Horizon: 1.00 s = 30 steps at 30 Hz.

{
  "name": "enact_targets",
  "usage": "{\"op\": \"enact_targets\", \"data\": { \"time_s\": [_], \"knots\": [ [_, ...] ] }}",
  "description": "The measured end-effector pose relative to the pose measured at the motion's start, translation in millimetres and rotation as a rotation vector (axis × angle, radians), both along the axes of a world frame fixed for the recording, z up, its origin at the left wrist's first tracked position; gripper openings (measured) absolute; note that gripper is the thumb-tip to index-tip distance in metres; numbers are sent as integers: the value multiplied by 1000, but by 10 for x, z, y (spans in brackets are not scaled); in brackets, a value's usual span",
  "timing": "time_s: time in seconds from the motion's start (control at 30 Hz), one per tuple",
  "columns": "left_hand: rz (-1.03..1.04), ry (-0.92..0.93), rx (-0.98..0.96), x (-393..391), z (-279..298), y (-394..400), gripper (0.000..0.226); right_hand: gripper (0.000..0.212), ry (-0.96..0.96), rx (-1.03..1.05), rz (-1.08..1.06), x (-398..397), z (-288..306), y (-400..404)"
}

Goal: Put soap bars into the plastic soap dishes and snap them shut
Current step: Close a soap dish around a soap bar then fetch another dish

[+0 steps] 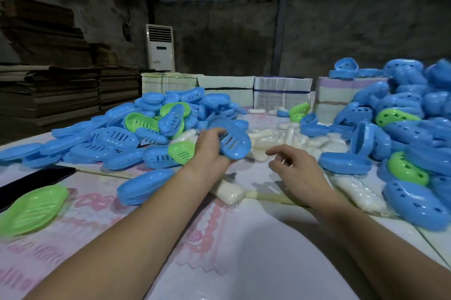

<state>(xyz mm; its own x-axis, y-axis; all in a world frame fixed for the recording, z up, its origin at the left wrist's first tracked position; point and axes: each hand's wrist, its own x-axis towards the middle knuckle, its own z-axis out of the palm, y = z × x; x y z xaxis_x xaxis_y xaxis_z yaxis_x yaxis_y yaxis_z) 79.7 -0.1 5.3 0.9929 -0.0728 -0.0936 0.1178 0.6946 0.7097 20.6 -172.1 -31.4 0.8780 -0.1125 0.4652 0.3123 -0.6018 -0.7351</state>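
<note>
- Far left, near edge: a closed green dish (31, 209) lies on the patterned table cover (244, 263), with a dark flat phone-like object (34, 181) just beyond it.
- Left of centre: a heap of blue and green dishes (136, 129) spreads across the table; a closed blue dish (146, 186) lies apart, nearer the person.
- Centre: the left hand (210, 151) grips a blue slotted dish (233, 140), fingers curled over its far rim and the thumb side under it. Whether it already holds soap cannot be told.
- Just right: the right hand (295, 165) hovers with fingers loosely curled, holding nothing, near the wrapped white soap bars (263, 143) piled mid-table.
- Judgement: the step looks like fetching a bar. Take one from the pile's near edge, seat it flat in the dish, then align both halves before pressing so the catch closes evenly.
- Far right: a taller heap of loose dish halves (410, 129).
</note>
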Motion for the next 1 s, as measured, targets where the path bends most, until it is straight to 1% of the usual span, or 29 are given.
{"op": "enact_targets", "data": {
  "time_s": [0.07,0.13,0.2,0.27,0.3,0.4,0.43,0.53,0.6,0.63,0.77,0.87,0.93,1.0],
  "knots": [
    [-110,48,-116,-31,-13,-17,18,23,2,0,-52,22,1,-41],
    [-176,22,-148,-63,-31,40,26,24,-3,-37,-128,38,1,-83],
    [-246,-13,-144,-102,-47,93,37,28,-2,-164,-226,58,6,-139],
    [-296,-8,-142,-148,-43,103,45,38,37,-323,-320,80,1,-215],
    [-310,4,-150,-179,-40,91,45,44,76,-396,-356,90,-4,-249],
    [-326,71,-191,-273,-29,13,27,57,220,-609,-464,128,-27,-313],
    [-338,84,-197,-291,-18,-7,25,59,267,-680,-490,148,-39,-327],
    [-309,108,-276,-249,44,34,32,55,418,-819,-489,237,-65,-362],
    [-304,104,-328,-195,87,111,41,51,494,-818,-479,293,-62,-366],
    [-318,90,-339,-182,102,147,41,49,508,-808,-478,318,-57,-357],
    [-324,58,-339,-216,57,181,30,40,455,-829,-515,366,-60,-330],
    [-341,54,-339,-283,31,111,29,34,365,-897,-581,332,-44,-361],
    [-340,69,-384,-316,42,76,33,29,293,-897,-590,295,-28,-385],
    [-318,85,-449,-319,56,65,43,23,237,-850,-574,277,-17,-412]
  ]
}}
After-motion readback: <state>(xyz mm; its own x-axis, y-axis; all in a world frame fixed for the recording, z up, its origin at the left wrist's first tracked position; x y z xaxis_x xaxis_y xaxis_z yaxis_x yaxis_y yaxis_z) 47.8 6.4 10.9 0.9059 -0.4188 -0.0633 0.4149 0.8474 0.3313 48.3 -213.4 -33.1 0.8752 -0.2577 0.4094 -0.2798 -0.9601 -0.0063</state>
